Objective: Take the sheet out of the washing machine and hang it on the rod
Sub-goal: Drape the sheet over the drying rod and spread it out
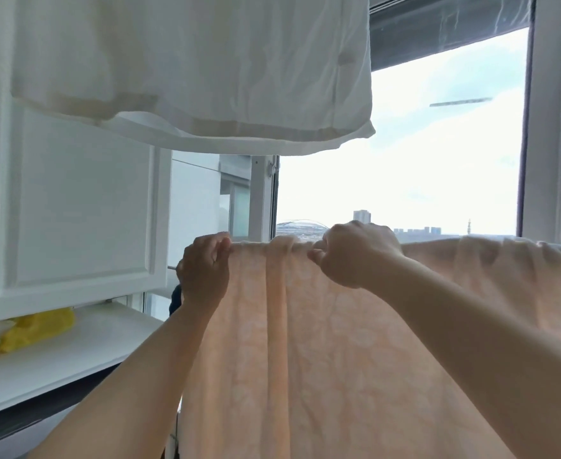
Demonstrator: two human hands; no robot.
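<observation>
The peach sheet (322, 342) hangs draped over the rod, which it hides. The left hand (204, 270) pinches its top edge; the right hand (355, 253) grips the bunched fold beside it.

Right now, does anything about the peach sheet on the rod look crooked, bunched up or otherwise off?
Yes. The peach sheet is gathered into vertical folds between the left hand and the right hand, both pinching its top edge, so it is not spread flat there. To the right it lies smoother. No damage shows.
</observation>
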